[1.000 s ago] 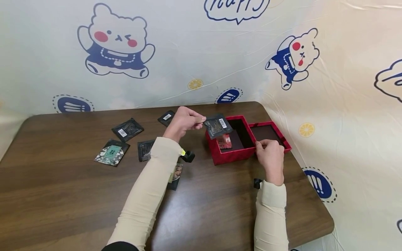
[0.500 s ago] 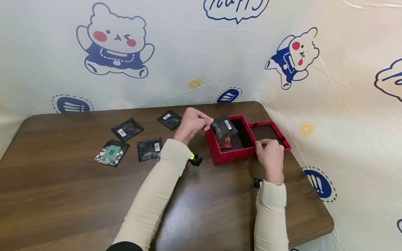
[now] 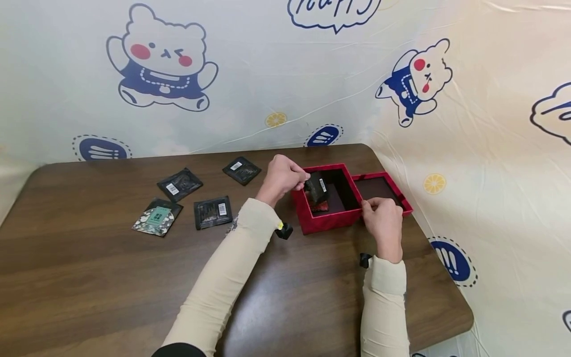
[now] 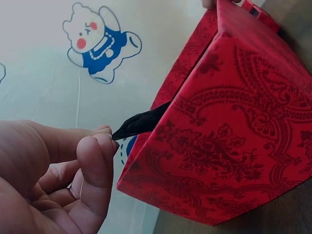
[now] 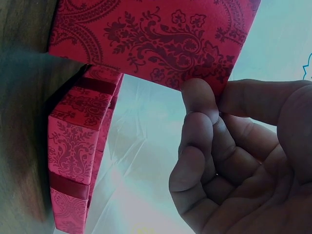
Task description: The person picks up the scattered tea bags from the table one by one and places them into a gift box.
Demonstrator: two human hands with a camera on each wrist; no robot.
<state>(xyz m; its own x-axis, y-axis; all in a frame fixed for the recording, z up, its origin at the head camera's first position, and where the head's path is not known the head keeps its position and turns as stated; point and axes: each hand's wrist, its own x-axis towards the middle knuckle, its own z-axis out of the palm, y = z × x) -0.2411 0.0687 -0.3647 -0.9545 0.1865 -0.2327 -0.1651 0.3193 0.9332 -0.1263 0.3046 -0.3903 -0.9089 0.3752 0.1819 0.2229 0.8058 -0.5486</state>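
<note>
At the red box, black sachet (label illegible) in left hand's pinch, corner in right hand's.

Backed from nine o'clock round to four by a pale, creased wall covering, tinted bluish toward eleven and warm cream toward three. Printed between ten and eleven with a winking bear in blue, at two with a tilted second bear, near one with a lettered speech bubble. Dotted at twelve and three with yellow citrus slices, at nine and four with blue ovals. Fronted by a brown wood-grain table, rounded at the corners, catching a soft sheen near six.
</note>
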